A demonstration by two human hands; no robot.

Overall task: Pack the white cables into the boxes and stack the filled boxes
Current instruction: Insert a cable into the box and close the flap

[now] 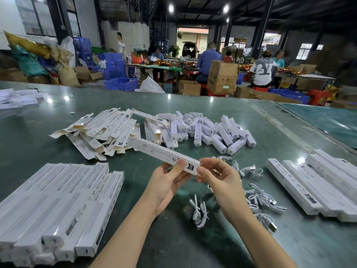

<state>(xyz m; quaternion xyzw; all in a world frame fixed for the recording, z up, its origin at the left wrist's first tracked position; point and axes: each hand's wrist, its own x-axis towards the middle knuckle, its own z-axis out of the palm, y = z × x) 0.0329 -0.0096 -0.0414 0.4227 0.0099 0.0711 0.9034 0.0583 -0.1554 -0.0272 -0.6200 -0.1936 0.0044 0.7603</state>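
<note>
My left hand [166,182] grips a long white box [164,154] above the table [173,238]; my right hand [218,176] pinches its near end. White cables [257,198] lie right, stacked boxes [58,206] left, bare tabletop below.

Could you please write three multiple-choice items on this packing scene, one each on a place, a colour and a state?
1. Where do the loose white cables lie on the green table?
A. Left of the hands
B. Right of the hands
C. At the far edge

2. What colour are the plastic crates behind the table?
A. Blue
B. Yellow
C. Black

3. How is the long white cardboard box held?
A. Lying untouched
B. Left hand only
C. Both hands

Answers: 1 B, the cables lie right of the right hand. 2 A, the crates are blue. 3 C, the left hand grips it and the right hand's fingers touch its near end.
</note>
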